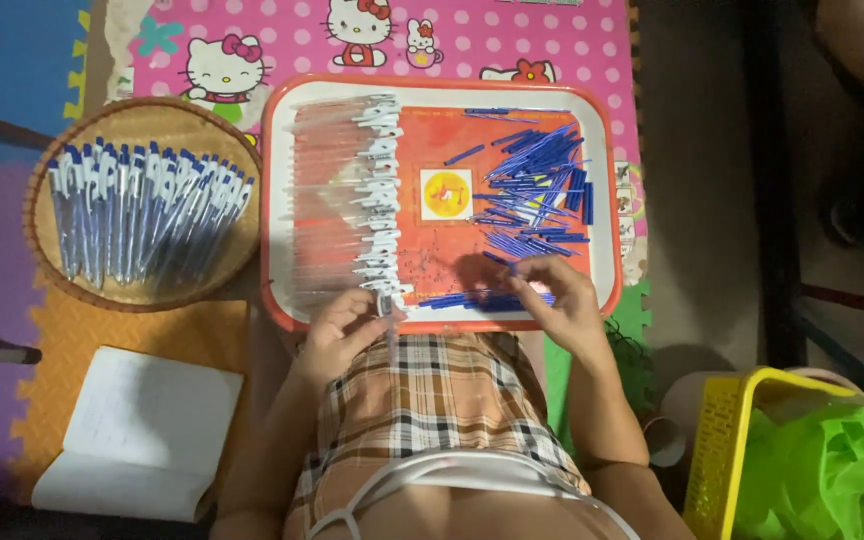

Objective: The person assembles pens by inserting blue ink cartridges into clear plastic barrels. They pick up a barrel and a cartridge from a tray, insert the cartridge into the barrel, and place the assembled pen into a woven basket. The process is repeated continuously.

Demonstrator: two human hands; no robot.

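Soft foam mats (12, 60) in bright colours cover the floor, and on them sits a big red tray (607, 180) with clear pen tubes (337, 200) lined up on one side and blue ink sticks (537, 185) piled on the other, so each kind is easy to grab. Beside it, a round basket (47, 175) keeps the finished pens (137, 210) together. Left hand (337, 330) is closed around one clear tube at the tray's near edge, while right hand (562, 305) pinches a blue stick.

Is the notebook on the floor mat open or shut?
Open. The notebook lies flat with its blank white pages spread upward, left of the person's left arm.
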